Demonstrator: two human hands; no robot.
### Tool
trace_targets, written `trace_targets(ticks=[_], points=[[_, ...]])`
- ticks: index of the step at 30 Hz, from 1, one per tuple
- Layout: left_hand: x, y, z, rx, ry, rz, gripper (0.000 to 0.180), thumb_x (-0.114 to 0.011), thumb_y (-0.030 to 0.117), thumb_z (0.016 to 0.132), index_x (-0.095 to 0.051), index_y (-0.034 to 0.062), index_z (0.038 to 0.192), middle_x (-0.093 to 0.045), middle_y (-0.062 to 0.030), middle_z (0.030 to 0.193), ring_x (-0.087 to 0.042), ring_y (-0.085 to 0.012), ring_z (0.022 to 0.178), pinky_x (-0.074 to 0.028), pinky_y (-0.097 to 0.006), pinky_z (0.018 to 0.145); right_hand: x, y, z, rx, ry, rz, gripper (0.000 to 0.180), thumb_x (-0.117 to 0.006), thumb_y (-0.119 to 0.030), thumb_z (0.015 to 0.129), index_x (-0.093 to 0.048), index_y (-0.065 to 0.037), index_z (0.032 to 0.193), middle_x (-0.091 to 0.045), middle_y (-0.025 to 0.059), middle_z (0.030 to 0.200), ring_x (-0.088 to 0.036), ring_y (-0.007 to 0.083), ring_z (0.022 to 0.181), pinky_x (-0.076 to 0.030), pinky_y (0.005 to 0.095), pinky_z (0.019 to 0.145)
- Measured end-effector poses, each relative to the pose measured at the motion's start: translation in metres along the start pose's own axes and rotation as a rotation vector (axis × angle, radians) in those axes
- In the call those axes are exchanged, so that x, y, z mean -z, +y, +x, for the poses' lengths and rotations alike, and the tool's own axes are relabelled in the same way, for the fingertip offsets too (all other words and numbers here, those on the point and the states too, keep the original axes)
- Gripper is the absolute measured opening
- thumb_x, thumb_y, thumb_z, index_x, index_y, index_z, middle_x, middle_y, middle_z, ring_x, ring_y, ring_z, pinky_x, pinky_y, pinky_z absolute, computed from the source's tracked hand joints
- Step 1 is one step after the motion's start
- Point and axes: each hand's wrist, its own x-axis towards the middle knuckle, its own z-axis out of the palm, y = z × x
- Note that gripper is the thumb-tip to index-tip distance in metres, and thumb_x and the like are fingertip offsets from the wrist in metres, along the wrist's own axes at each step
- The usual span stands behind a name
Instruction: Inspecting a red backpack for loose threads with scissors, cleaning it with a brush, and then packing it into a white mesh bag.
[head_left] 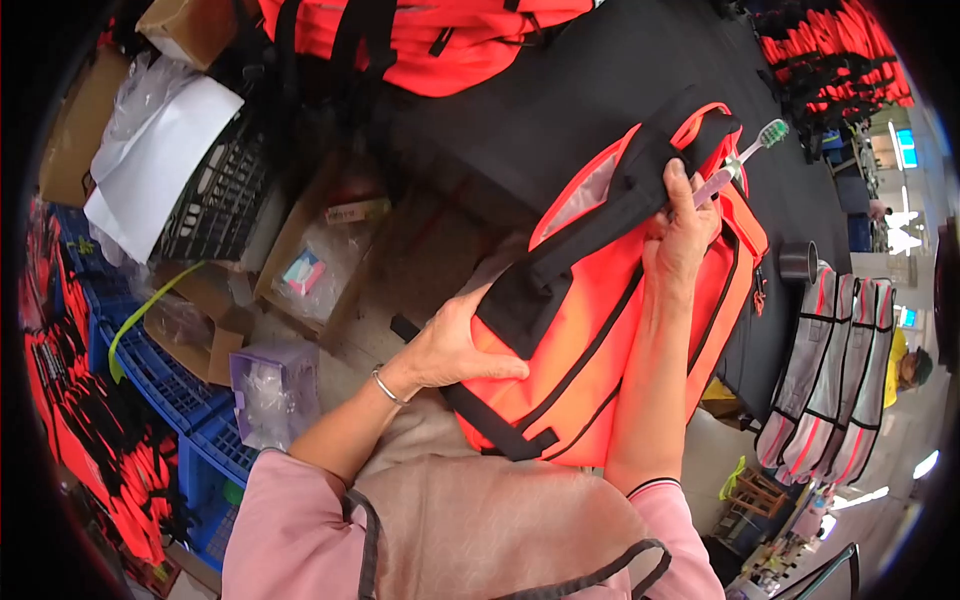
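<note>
A bright orange-red bag point(590, 330) with black straps and piping lies tilted across my lap and the edge of the black table. My left hand point(465, 345) grips its left side, thumb on the outside next to a black corner patch; the fingers are partly hidden behind the fabric. At the bag's upper end, my right hand point(685, 225) is closed around a toothbrush point(714, 186) with a pale handle and green bristles, which point up and to the right. The thumb of that hand presses by the wide black strap point(610, 215). A gap in the bag shows a silvery lining point(590, 188).
More red bags point(430, 50) lie on the black table point(480, 115) at the far side. Left are a cardboard box point(320, 250), a black crate point(215, 190), blue crates point(165, 370) and piled red-black pieces point(90, 420). Grey bags point(830, 380) hang right, beside a metal cup point(798, 262).
</note>
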Motion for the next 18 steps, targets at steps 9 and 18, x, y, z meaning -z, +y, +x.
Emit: trace_targets(ticks=[9,18], points=[[-0.017,0.000,-0.012,-0.090,0.220,0.068,0.058,-0.078,0.007,0.070,-0.058,0.0004,0.124,-0.070,-0.0141,0.106,-0.067,-0.0198,0.096,-0.051,-0.033,0.088,0.014,0.044,0.021,-0.110,0.047,-0.014,0.018,-0.075,-0.014,0.085,-0.060,-0.008,0.076,-0.048,-0.0076,0.062,-0.032,0.0012,0.045,-0.021,0.0194,0.041],[-0.022,-0.003,-0.011,-0.169,0.258,0.360,0.044,-0.074,0.009,0.073,-0.061,0.0001,0.114,-0.066,-0.0184,0.100,-0.064,-0.0372,0.094,-0.053,-0.040,0.081,0.026,0.049,0.023,-0.078,0.034,0.005,0.032,-0.072,-0.018,0.088,-0.044,-0.019,0.073,-0.040,-0.0106,0.063,-0.032,-0.0004,0.046,-0.020,0.0190,0.039]])
